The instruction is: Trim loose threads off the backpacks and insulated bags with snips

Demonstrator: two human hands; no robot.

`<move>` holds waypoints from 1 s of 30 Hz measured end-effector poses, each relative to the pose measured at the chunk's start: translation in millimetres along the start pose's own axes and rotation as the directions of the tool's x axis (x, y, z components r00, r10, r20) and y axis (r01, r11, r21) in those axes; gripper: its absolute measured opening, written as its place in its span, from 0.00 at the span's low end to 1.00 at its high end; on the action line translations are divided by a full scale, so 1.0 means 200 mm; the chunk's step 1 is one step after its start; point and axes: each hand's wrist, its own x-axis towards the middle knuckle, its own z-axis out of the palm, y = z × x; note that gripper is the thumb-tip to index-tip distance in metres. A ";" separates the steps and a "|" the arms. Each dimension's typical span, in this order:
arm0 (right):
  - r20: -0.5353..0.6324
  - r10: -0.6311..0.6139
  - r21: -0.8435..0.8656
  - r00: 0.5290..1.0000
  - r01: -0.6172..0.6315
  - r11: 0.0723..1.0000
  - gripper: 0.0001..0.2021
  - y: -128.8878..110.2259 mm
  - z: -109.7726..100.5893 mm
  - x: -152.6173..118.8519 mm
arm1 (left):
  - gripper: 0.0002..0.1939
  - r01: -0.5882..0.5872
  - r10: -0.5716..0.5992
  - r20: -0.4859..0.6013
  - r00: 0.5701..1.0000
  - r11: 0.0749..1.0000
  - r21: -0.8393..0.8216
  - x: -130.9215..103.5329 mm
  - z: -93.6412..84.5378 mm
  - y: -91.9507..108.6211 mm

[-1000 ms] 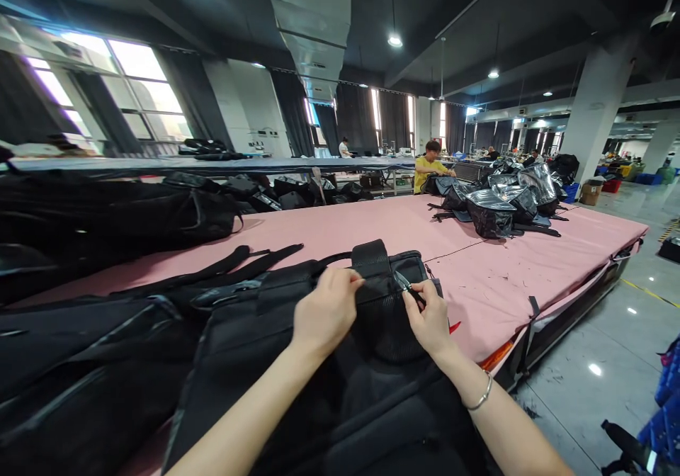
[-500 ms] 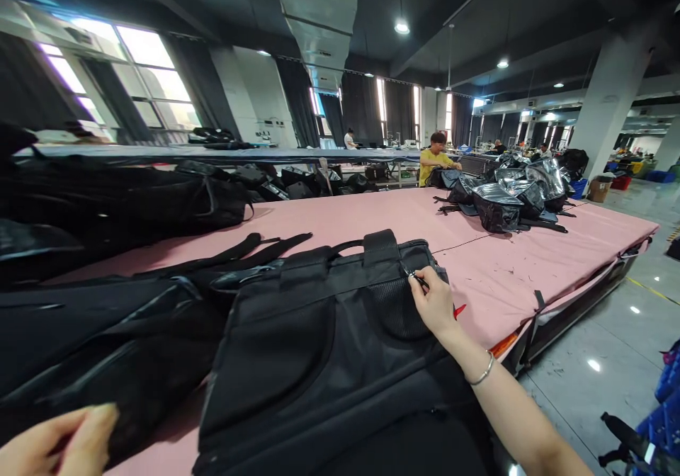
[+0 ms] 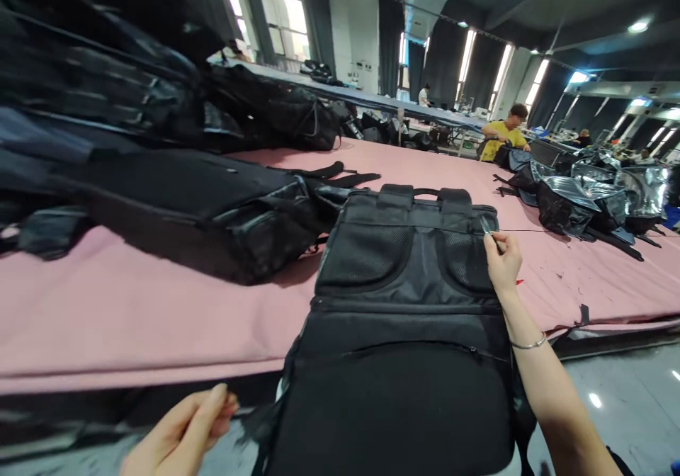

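A black backpack (image 3: 404, 405) lies with its back panel up, its mesh-padded top part on the pink table and its lower part towards me past the edge. My right hand (image 3: 503, 260) is closed at the bag's upper right corner, on a small tool with a shiny metal tip (image 3: 485, 224) that looks like thread snips. That tip is at the corner by the mesh. Left of the bag, my left hand (image 3: 183, 430) hangs low in front of the table edge, thumb and fingers pinched together. Whatever it may hold is too small and blurred to make out.
Another black bag (image 3: 212, 210) lies to the left, with more dark bags (image 3: 132, 93) piled behind. Silver-lined bags (image 3: 595, 193) are heaped at the right, near a person in yellow (image 3: 504, 134). The pink cloth (image 3: 159, 306) covers the table. A small red thing (image 3: 520, 282) shows beside my right wrist.
My view has turned left and down, so the backpack appears farther right and shows more of its lower part. My right hand stays at the bag's upper right corner; the left remains pinched.
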 end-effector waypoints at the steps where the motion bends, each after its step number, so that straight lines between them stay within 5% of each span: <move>1: -0.010 0.008 0.008 1.000 -0.008 1.000 0.13 0.00 0.00 0.00 | 0.30 0.019 -0.020 -0.013 1.000 0.998 -0.052 -0.04 0.00 -0.01; 7: -0.080 -0.007 0.069 0.997 0.013 0.998 0.14 -0.03 -0.09 -0.02 | 0.27 -0.003 0.007 0.082 0.997 0.998 -0.056 -0.18 0.01 0.00; 11: 0.056 0.008 0.065 0.998 -0.012 0.998 0.13 -0.10 -0.21 -0.14 | 0.23 -0.208 0.205 0.041 0.978 0.974 0.089 -0.13 0.05 0.09; 16: 0.294 0.017 0.036 0.956 -0.028 0.999 0.09 -0.13 -0.28 -0.39 | 0.20 -0.521 0.519 0.042 0.854 0.850 0.076 0.00 0.23 0.29; 20: 0.388 -0.032 -0.025 0.921 0.045 0.999 0.09 -0.09 -0.28 -0.55 | 0.18 -0.639 0.644 0.021 0.765 0.754 0.151 0.05 0.35 0.41; 24: 0.401 -0.105 -0.038 0.910 0.131 0.991 0.08 -0.07 -0.28 -0.60 | 0.14 -0.698 0.723 0.028 0.690 0.655 0.288 0.05 0.37 0.46; 26: 0.393 -0.117 -0.034 0.912 0.142 0.989 0.08 -0.07 -0.28 -0.60 | 0.13 -0.695 0.709 0.048 0.703 0.672 0.256 0.05 0.36 0.47; 30: 0.394 -0.123 -0.043 0.911 0.152 0.987 0.08 -0.08 -0.28 -0.60 | 0.13 -0.584 0.587 0.074 0.806 0.810 -0.059 0.06 0.31 0.50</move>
